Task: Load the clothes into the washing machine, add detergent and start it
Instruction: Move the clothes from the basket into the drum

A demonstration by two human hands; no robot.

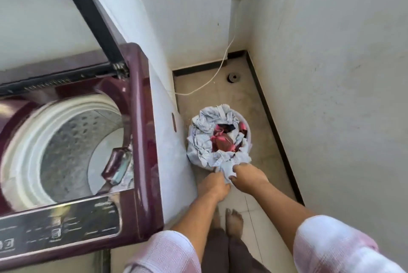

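A maroon top-loading washing machine (141,131) stands at the left with its lid (44,19) raised and its steel drum (66,147) showing. To its right, on the floor, a pale bucket (247,131) is stuffed with clothes: a light striped garment (203,142) around red and dark pieces (223,140). My left hand (215,186) and my right hand (247,176) both grip the striped garment where it hangs over the bucket's near rim. No detergent is in view.
White walls close off the narrow corner at the back and right. A white cord (220,67) hangs from a wall socket to the tiled floor, near a dark floor drain (233,78). My bare feet (231,221) stand just behind the bucket. The machine's control panel (59,226) faces me.
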